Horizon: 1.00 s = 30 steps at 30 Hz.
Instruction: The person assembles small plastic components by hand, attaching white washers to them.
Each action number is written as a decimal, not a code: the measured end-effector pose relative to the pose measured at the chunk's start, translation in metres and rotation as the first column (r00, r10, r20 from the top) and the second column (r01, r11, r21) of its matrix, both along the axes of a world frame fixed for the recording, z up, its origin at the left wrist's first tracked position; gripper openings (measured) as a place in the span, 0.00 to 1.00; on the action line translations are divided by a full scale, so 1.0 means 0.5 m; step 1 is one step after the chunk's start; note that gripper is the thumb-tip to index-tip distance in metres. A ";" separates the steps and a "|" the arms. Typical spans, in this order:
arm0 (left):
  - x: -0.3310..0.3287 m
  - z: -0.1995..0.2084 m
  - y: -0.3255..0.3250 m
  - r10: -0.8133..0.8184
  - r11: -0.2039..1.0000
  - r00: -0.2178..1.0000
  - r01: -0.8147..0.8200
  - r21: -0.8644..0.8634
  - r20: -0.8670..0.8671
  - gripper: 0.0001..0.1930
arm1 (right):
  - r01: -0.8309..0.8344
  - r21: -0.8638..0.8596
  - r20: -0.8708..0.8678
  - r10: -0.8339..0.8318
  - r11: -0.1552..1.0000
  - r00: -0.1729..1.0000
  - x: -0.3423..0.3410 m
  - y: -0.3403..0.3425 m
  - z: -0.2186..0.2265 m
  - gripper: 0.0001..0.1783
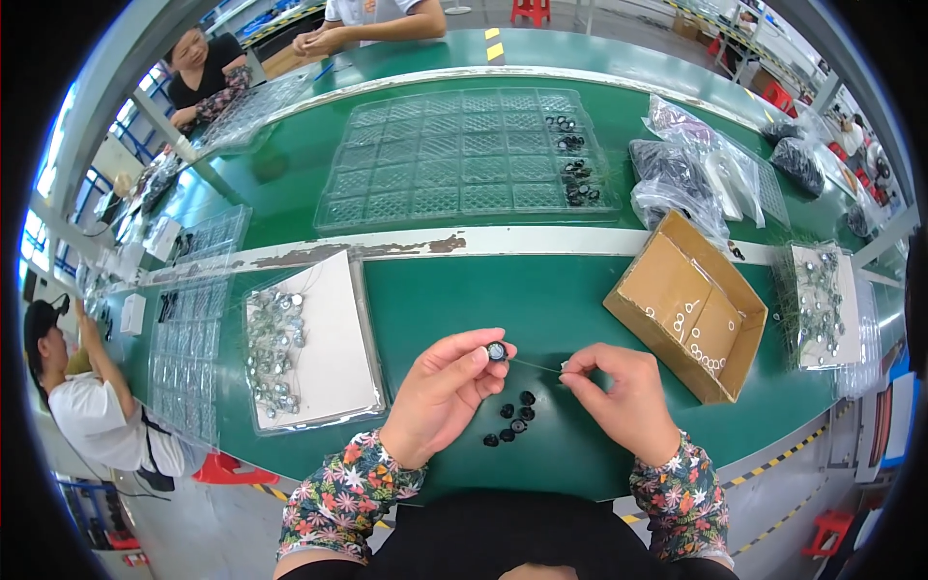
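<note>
Between the thumb and fingers of my left hand (435,391) is a small round black part (496,352) with a shiny, light face. A thin wire (535,365) runs from it toward my right hand (623,391). The right thumb and forefinger pinch the wire's far end, where a tiny pale tip shows. Several small black round caps (519,425) lie loose on the green table just below the hands. Left of my left hand, a clear tray with a white sheet (333,338) carries several silver round parts (280,324) with thin wires.
An open cardboard box (659,348) with white rings stands at right. Beyond a pale ledge (541,242) lies a large compartmented clear tray (416,159), with black parts in its right column. Bags of black parts (667,169) sit beside it. Co-workers (87,387) sit at left and far side.
</note>
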<state>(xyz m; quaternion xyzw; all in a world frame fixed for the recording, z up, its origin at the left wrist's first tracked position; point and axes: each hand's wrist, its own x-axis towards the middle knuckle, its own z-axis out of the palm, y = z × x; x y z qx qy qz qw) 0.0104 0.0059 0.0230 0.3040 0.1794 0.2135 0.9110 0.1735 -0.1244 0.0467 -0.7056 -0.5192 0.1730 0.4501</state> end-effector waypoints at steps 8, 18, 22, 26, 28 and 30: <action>0.002 -0.012 0.010 0.041 0.999 0.997 -0.041 -0.012 0.069 0.12 | 0.013 -0.048 0.000 -0.013 0.999 1.000 0.027 -0.008 0.012 0.02; 0.002 0.000 0.014 0.083 0.996 0.996 -0.083 0.017 0.031 0.12 | 0.188 0.142 0.062 -0.198 0.972 0.978 0.044 -0.017 0.011 0.04; 0.005 0.014 0.006 0.124 0.989 0.991 -0.120 0.081 -0.042 0.12 | 0.103 0.339 0.202 -0.180 0.935 0.963 0.040 -0.011 0.015 0.07; 0.015 0.023 -0.012 0.106 0.979 0.994 -0.101 0.176 -0.019 0.11 | -0.009 0.260 0.227 -0.053 0.966 0.972 0.015 -0.005 0.001 0.09; 0.021 0.024 -0.020 0.114 0.971 0.993 -0.108 0.215 -0.019 0.11 | -0.026 0.256 0.196 -0.025 0.966 0.980 0.012 -0.003 -0.011 0.08; 0.025 0.024 -0.027 0.123 0.960 0.992 -0.116 0.255 -0.015 0.10 | -0.075 0.175 0.087 0.061 0.982 0.994 0.010 -0.005 -0.017 0.08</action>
